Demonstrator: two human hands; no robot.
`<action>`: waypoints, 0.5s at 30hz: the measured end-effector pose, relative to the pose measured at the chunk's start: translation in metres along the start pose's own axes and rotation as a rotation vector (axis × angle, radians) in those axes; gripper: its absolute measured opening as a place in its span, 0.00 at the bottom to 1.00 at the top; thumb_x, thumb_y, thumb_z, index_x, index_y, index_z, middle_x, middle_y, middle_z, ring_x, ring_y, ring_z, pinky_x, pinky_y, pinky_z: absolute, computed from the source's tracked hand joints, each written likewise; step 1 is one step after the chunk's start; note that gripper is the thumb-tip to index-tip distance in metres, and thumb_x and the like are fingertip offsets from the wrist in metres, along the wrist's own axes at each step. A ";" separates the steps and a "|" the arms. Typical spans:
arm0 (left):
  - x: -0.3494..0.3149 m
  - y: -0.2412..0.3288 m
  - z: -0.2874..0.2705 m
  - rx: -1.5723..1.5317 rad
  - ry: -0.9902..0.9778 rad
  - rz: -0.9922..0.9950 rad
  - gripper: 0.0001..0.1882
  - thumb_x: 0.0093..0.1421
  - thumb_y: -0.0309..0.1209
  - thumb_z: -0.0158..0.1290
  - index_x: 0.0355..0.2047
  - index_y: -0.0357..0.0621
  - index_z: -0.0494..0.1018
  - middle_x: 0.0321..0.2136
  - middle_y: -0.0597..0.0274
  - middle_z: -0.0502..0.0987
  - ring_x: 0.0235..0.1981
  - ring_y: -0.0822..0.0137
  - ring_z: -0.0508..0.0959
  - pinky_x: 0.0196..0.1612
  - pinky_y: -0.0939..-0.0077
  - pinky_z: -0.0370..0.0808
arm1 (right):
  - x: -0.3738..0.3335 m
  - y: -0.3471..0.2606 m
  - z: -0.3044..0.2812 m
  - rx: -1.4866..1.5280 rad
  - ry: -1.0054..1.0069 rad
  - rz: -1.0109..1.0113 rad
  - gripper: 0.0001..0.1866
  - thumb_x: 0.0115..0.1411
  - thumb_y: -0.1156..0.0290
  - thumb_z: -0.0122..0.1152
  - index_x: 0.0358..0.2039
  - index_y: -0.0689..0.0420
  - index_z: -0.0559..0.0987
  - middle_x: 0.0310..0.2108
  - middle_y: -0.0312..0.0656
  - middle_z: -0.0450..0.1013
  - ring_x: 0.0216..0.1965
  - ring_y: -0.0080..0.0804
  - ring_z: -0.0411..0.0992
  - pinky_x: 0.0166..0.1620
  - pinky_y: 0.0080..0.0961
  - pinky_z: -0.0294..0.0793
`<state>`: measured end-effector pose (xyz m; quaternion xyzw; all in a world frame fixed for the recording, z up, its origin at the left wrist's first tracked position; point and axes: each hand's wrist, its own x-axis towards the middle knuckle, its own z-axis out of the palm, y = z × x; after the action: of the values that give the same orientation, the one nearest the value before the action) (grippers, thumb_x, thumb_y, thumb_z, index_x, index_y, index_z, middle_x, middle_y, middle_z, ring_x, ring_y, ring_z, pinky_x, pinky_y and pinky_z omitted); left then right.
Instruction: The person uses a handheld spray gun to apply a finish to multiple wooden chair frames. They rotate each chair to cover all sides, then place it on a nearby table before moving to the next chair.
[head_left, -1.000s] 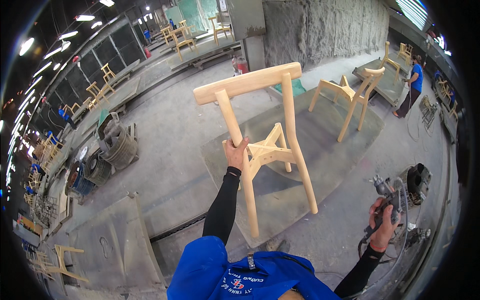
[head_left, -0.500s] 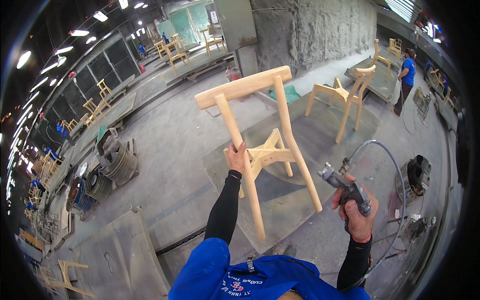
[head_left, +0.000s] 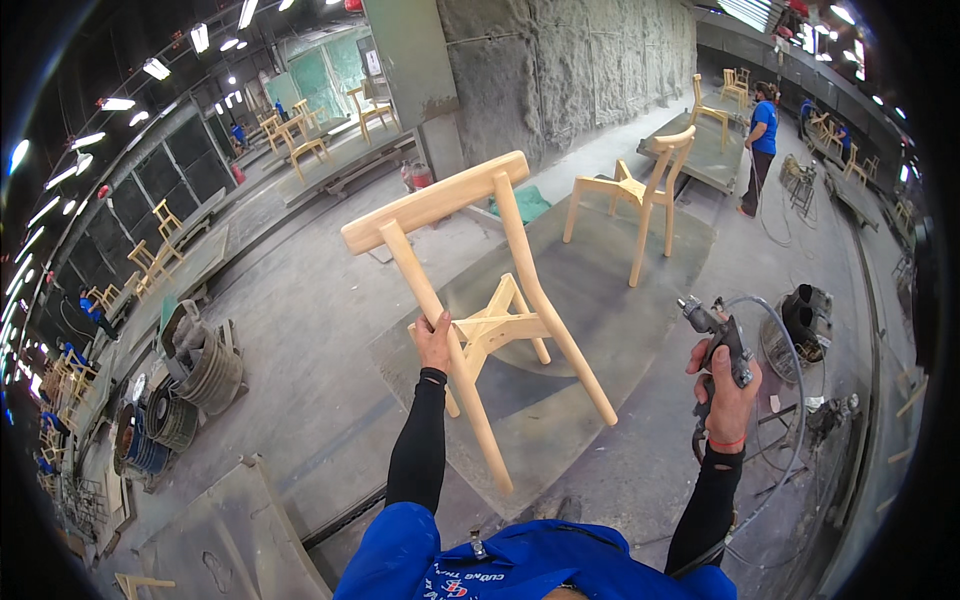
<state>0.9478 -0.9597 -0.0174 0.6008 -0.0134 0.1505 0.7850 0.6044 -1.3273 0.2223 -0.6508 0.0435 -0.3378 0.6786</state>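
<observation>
A pale wooden chair frame without a seat stands tilted in front of me on a grey board. My left hand is wrapped round its left back post, at about the height of the seat rails. To the right of the chair, my right hand grips a metal spray gun by its handle, apart from the wood. A grey hose loops from the gun down along my right forearm. The gun's nozzle points up and to the left. My right fingers partly hide the handle.
A second chair frame stands farther back on the board. Beyond it a person in blue stands beside another platform. Metal drums stand at the left, a dark bucket at the right. A green cloth lies behind the chair.
My right hand has moved the spray gun away from the chair, to the right, with its nozzle turned more upward. The whole view has shifted; my left hand keeps its hold on the post.
</observation>
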 end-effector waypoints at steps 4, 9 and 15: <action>-0.004 0.002 -0.001 0.088 -0.010 0.064 0.23 0.66 0.37 0.64 0.53 0.38 0.69 0.39 0.65 0.76 0.38 0.74 0.75 0.42 0.75 0.75 | -0.005 -0.009 0.009 0.027 -0.013 -0.010 0.27 0.72 0.61 0.60 0.65 0.63 0.71 0.36 0.42 0.77 0.31 0.25 0.74 0.24 0.17 0.66; -0.008 0.009 -0.001 0.245 -0.024 0.122 0.25 0.66 0.37 0.63 0.56 0.36 0.69 0.43 0.60 0.78 0.42 0.71 0.77 0.47 0.73 0.75 | -0.029 -0.023 0.051 0.074 -0.297 -0.120 0.29 0.67 0.66 0.65 0.64 0.67 0.72 0.36 0.44 0.80 0.33 0.27 0.78 0.37 0.22 0.76; 0.000 0.004 -0.004 0.271 -0.086 0.106 0.29 0.64 0.35 0.63 0.60 0.33 0.68 0.50 0.53 0.79 0.51 0.65 0.78 0.55 0.70 0.74 | -0.042 -0.022 0.102 0.014 -0.566 -0.185 0.28 0.63 0.74 0.69 0.62 0.69 0.74 0.37 0.44 0.81 0.36 0.27 0.79 0.42 0.24 0.79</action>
<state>0.9462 -0.9544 -0.0147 0.7056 -0.0581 0.1662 0.6863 0.6139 -1.2170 0.2416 -0.7156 -0.2093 -0.2038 0.6345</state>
